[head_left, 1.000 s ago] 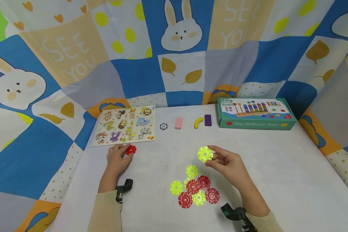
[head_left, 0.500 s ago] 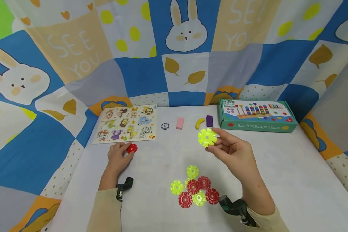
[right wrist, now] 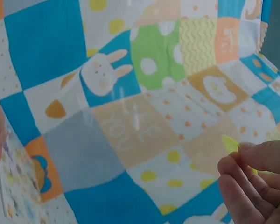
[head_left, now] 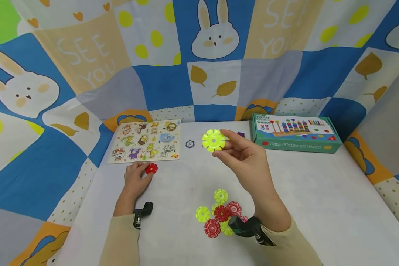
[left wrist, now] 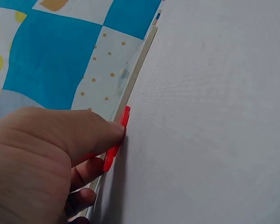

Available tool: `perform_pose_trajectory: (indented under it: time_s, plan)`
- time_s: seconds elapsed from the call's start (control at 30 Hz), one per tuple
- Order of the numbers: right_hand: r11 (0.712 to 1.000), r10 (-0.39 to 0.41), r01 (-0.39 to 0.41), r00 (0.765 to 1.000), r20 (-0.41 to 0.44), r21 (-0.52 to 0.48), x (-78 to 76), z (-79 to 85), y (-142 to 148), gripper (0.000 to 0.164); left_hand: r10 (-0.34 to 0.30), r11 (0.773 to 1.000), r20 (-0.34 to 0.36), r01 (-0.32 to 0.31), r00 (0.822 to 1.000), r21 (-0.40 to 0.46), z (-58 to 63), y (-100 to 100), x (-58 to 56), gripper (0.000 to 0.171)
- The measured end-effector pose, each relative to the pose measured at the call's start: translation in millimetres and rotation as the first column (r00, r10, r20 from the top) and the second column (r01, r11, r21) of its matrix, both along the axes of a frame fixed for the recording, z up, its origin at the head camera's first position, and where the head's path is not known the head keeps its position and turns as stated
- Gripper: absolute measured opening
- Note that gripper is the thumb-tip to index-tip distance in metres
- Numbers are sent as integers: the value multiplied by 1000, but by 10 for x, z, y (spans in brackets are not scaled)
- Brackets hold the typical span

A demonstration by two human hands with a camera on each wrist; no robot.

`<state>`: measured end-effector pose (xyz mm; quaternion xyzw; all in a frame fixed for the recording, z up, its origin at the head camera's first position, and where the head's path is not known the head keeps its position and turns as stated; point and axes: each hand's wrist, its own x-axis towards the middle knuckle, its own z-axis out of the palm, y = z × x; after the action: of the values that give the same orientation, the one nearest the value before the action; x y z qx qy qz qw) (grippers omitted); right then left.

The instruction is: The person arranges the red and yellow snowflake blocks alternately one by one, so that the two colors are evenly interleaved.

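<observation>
The right hand (head_left: 246, 159) pinched a yellow disc (head_left: 213, 140) above the counter (head_left: 173, 199); the left hand (head_left: 136, 178) gripped a red disc (head_left: 152, 168) beside the puzzle board (head_left: 157, 145), near side. Positioning the yellow disc seemed the step; next probably called for a steady pinch.

Green box (head_left: 296, 135): "Ring Challenge Game", top and front. Patterned cloth (head_left: 216, 74) behind box: "SEE YOU" on beige panel (head_left: 83, 55) well left of box; repeated above box, partly unclear.

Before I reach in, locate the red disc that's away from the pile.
In the head view, the red disc is left of centre, pinched in the left hand, by the animal board's near edge.
</observation>
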<state>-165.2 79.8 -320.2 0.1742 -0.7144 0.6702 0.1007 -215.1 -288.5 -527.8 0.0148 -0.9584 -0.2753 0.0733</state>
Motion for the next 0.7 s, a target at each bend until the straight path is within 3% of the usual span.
perform_pose_trajectory:
  time_s: [0.47,0.7]
  plan:
    - [995,94,-92,994,50,-25,-139,147,-746,47,11,1000,5,-11,1000,-8,9,-20,-16,52]
    - [989,147,-146,984,104,-20,-384,-230,-1109,49,21,1000,25,-21,999,6,0,-3,-21,53]
